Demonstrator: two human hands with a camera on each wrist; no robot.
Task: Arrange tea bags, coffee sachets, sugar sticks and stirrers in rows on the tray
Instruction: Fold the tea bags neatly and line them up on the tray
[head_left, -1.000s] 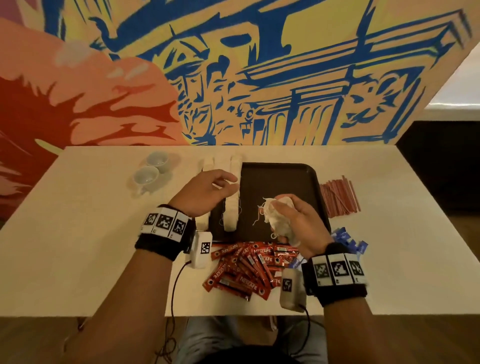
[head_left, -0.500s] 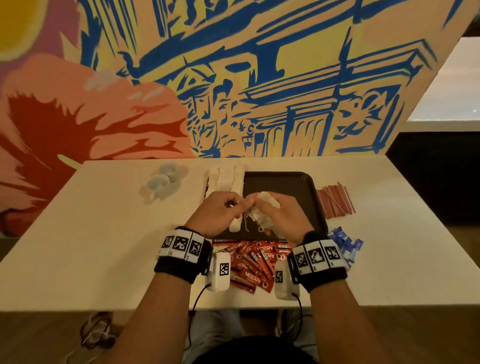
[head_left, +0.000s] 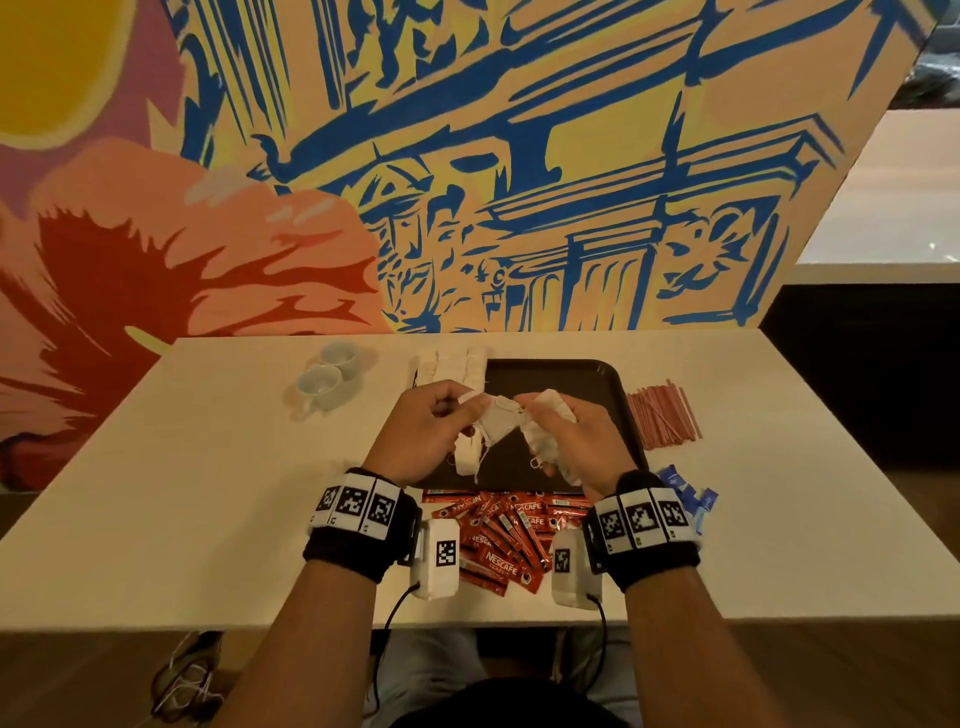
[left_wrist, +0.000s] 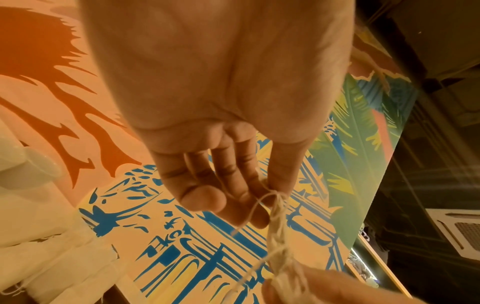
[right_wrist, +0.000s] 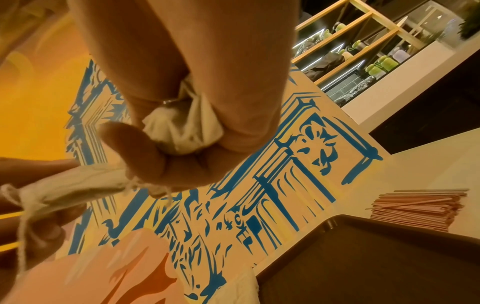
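Nearest us the coffee sachets (head_left: 506, 535) lie loose. Above the tray (head_left: 550, 379), our right hand (head_left: 569, 441) clutches a bunch of tea bags (head_left: 545, 441) while our left hand (head_left: 426, 431) pinches one bag (head_left: 496, 421) by its end. Tangled strings (left_wrist: 279, 236) could drag others out, scattering them; rows (head_left: 457, 364) lie beyond.

Near rim of the tray (head_left: 613, 384) hidden behind both hands in the head view; only a corner of it inside the lower right of the right-wrist frame. Sachets (head_left: 498, 530) partly covered by the wrist cameras at lower centre. Blue sticks (head_left: 691, 491) half behind the right wristband, print too small to read. Left fingers (left_wrist: 205, 197) blurred at frame centre, thumb tip out of sight. Tea bags (right_wrist: 182, 127) mostly buried inside the right hand (right_wrist: 197, 98). Row of bags (head_left: 452, 364) cut off by the left hand (head_left: 426, 431).
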